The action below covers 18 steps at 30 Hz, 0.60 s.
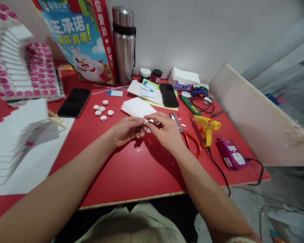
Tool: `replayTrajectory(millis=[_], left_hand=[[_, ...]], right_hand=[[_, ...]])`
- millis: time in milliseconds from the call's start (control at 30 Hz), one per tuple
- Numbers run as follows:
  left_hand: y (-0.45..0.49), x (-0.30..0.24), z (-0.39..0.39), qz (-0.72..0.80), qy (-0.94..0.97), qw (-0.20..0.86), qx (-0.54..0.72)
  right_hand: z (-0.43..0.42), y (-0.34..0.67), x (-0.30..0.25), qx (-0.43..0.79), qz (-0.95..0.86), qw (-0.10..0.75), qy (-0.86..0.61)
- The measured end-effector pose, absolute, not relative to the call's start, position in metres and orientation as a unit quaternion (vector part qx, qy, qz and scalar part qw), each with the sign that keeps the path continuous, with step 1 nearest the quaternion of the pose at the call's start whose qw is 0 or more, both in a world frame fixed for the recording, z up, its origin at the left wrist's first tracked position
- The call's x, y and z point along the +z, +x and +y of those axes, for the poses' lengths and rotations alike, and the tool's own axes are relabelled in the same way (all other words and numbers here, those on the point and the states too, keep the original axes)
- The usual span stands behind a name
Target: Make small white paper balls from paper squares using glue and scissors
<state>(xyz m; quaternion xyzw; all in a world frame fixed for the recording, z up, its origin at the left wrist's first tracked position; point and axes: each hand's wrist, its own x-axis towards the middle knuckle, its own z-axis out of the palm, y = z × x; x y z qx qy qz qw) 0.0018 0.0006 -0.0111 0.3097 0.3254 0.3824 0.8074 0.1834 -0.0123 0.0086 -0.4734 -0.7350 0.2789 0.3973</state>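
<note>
A small white paper piece (146, 121) is pinched between the fingertips of both my hands, above the red table. My left hand (128, 131) grips it from the left with thumb and fingers, the other fingers curled below. From the right, my right hand (166, 130) holds the same piece with thumb and forefinger. My fingers partly cover its shape. Just behind my hands lies a stack of white paper sheets (139, 107). Several small round white paper pieces (101, 109) lie left of it. Scissors with orange handles (191, 140) rest beside my right hand, near some paper scraps.
A yellow glue gun (206, 127) and purple power box (234, 156) stand right, with cables. Phones (74, 102) lie at left and back. White folded paper steps (17, 135) occupy the left. A steel flask (124, 47) and printed bag (83, 40) stand behind.
</note>
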Motion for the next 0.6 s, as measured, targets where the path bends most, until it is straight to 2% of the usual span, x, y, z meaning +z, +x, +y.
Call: replayTrajectory(millis=[400,600], left_hand=[[0.0095,-0.0149,-0.0032,0.371,0.278,0.784,0.413],[0.0090,-0.0075,-0.0047,0.390,0.388,0.730,0.406]], right_hand=[[-0.0070,0.1837,0.0015,0.289,-0.731,0.393,-0.476],[-0.0059,0.1875,0.0022,0.317,-0.732,0.398,-0.454]])
